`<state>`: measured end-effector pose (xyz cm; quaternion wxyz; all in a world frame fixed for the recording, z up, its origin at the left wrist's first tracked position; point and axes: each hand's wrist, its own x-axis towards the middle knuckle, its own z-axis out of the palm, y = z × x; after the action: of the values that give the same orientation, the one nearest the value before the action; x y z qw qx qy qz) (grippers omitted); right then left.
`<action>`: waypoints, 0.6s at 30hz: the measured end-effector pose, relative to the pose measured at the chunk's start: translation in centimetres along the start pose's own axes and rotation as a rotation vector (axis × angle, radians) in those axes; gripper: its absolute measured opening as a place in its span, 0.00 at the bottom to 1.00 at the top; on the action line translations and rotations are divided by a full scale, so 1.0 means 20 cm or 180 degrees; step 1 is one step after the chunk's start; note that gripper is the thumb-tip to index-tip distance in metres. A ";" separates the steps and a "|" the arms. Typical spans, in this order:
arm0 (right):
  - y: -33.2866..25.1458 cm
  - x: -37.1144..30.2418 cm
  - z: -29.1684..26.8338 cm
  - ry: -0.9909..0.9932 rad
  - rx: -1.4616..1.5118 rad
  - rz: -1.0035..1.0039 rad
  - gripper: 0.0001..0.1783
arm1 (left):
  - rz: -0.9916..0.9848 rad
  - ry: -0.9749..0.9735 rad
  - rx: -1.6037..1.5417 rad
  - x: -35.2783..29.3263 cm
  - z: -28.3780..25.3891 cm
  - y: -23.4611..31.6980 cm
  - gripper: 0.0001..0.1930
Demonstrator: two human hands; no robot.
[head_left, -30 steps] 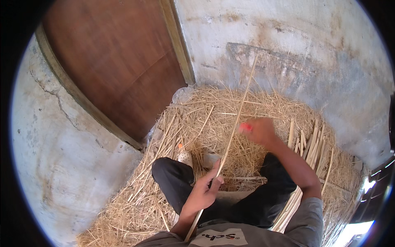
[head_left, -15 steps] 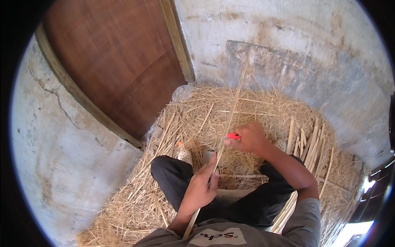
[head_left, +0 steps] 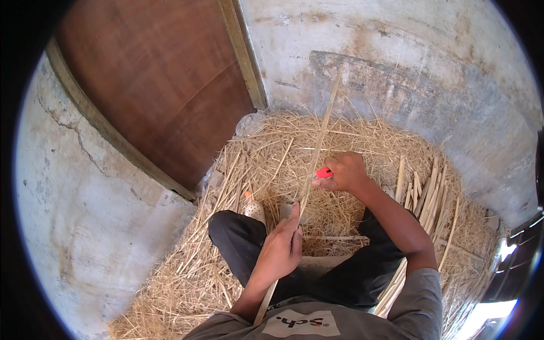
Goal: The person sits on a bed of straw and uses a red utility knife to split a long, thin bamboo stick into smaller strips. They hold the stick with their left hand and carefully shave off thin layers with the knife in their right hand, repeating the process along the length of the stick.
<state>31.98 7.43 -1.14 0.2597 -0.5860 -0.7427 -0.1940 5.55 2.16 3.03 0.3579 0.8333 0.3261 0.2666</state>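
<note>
A long, thin strip [head_left: 323,133] of pale wood or bamboo slants from under my left forearm up toward the far wall. My left hand [head_left: 277,252] is closed around its lower part, with a finger stretched along it. Farther up the strip, my right hand [head_left: 348,172] grips a red cutter knife [head_left: 323,172]. The knife's tip meets the strip's right side; the blade itself is too small to make out well. Both hands are in front of my bent legs [head_left: 238,241].
Straw-like shavings [head_left: 187,283] cover the floor around me. Split sticks [head_left: 432,195] lie in a bundle to the right, by my right arm. A brown door [head_left: 164,85] stands at the far left, and a stained wall [head_left: 396,73] rises ahead. A perforated pale shoe [head_left: 255,211] shows beside my left knee.
My right hand and the cutter knife have moved up and away along the strip. My left hand keeps its hold, almost in the same place.
</note>
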 end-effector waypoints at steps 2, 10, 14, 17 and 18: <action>0.01 0.00 0.02 0.0090 0.0050 -0.0064 0.38 | 0.0035 0.0059 -0.0067 -0.01 0.00 -0.01 0.26; 0.03 0.00 0.07 -0.0172 0.0022 0.0252 0.37 | -0.0038 0.0001 -0.0279 -0.02 0.00 -0.05 0.26; 0.32 0.06 0.09 -0.0670 -0.0299 0.1595 0.36 | -0.0055 -0.0213 -0.0633 -0.14 0.04 -0.08 0.25; 0.23 0.03 0.04 -0.0842 0.0040 0.1697 0.32 | -0.0373 -0.0351 -0.0914 -0.18 0.05 -0.07 0.25; 0.15 -0.03 0.04 -0.0881 0.0195 0.1560 0.31 | -0.0285 -0.0274 -0.0911 -0.17 0.07 -0.12 0.24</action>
<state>34.77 8.19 -2.10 0.2126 -0.7609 -0.6127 -0.0210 3.49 0.38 -0.24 0.4983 0.7691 0.3059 0.2582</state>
